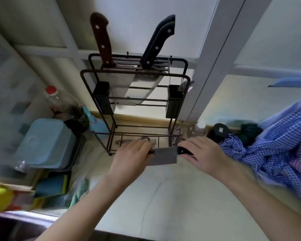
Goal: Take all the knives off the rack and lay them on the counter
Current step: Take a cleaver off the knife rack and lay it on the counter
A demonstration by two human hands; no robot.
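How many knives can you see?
3, maybe 4. Brown-handled knife and black-handled knife stand in the rack; a second black handle may hide behind. The cleaver is in both hands.

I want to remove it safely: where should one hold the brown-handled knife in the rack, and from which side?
Grip the brown-handled knife by its riveted handle, coming from above. The handle stands well clear above the rack, while the blade is slotted down inside the wires. Close the fingers around the handle and draw upward along its slight tilt.
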